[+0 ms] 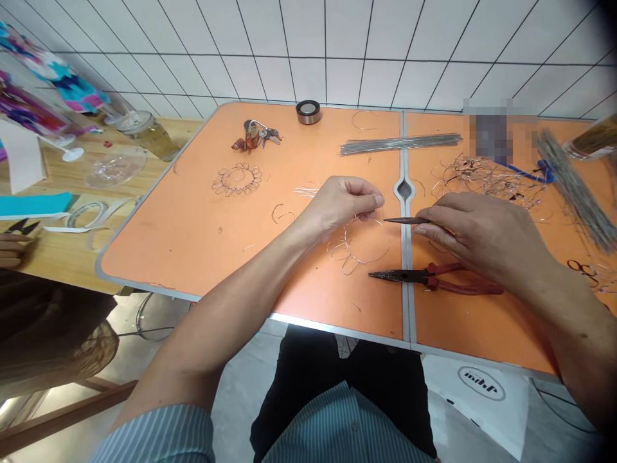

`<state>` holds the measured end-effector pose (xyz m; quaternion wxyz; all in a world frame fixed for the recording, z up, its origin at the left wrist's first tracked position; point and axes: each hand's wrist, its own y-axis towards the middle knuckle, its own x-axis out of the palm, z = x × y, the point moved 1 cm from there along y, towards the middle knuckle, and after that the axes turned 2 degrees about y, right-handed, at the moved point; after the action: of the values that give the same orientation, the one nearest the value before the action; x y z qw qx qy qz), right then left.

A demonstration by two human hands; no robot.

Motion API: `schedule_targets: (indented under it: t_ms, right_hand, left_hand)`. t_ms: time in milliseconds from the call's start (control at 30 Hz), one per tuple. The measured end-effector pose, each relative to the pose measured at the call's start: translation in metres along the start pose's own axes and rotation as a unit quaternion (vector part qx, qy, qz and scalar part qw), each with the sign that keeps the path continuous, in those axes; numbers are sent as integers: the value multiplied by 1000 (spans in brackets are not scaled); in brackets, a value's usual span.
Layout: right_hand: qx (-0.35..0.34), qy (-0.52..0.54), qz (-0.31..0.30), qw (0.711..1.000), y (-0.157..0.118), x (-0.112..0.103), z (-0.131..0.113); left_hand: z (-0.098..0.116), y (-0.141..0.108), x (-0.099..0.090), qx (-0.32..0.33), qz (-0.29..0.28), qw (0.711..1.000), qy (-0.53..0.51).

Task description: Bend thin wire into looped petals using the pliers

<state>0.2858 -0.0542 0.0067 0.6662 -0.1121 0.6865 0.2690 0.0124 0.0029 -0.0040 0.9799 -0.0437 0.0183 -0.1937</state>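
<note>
My left hand (344, 204) pinches the upper edge of a thin wire ring (369, 260) with wire loops along its left and lower sides. My right hand (453, 225) is closed round a slim dark pointed tool (405, 220), its tip pointing left, a little right of my left fingertips. Below the tool, long-nose pliers with red handles (400, 276) lie across the metal seam of the orange table (193, 244). A finished-looking looped wire ring (237, 179) rests to the left, and short straight wires (306, 191) lie beside my left wrist.
Behind are a tape roll (308, 112), keys (256, 135) and a wire bundle (400, 144). Tangled wire (491, 180) and a thicker bundle (581, 193) lie right. Another person's hand (12, 249) is at the wooden table (72, 257), near a jar (147, 134).
</note>
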Motion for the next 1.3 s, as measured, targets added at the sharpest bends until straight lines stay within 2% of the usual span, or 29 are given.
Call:
schedule_targets:
  t_ms: [133, 333, 633, 900, 1067, 1300]
  right_hand:
    - [-2, 10, -17, 1000, 1, -2, -2]
    - [-30, -16, 8, 999, -1, 1, 0]
    - [-18, -7, -11, 1000, -4, 3, 0]
    - [15, 67, -40, 997, 0, 0, -4]
    - [10, 40, -54, 998, 1, -3, -8]
    - [10, 29, -41, 999, 0, -1, -6]
  left_hand:
    - [0, 0, 0, 2, -1, 1000, 1]
    - [-2, 0, 0, 14, -8, 1000, -12]
    - [0, -1, 1, 12, -8, 1000, -6]
    - [2, -2, 3, 10, -17, 1000, 2]
    - [-2, 0, 1, 18, -29, 999, -4]
    - [-6, 3, -1, 23, -35, 999, -6]
